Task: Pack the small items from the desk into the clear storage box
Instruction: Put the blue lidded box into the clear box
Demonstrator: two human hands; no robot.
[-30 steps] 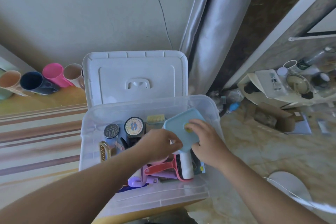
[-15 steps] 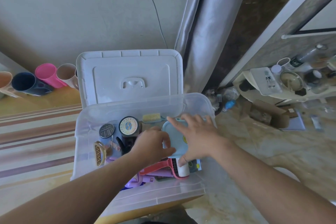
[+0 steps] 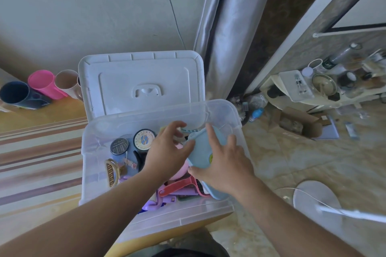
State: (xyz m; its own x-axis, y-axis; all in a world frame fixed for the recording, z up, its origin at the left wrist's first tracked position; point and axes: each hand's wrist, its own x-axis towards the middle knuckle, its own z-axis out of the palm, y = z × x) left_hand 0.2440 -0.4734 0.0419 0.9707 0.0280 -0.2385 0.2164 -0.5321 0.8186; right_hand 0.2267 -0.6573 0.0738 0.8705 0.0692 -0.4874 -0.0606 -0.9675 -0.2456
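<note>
Pressing blue paddle lower into right side of clear box than a second ago. My right hand flat on it; left hand loose, thumb touching edge. Nearly stowed.

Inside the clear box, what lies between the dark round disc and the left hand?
A round tin with a white and blue label lies between the dark round disc and the left hand, in the head view.
</note>
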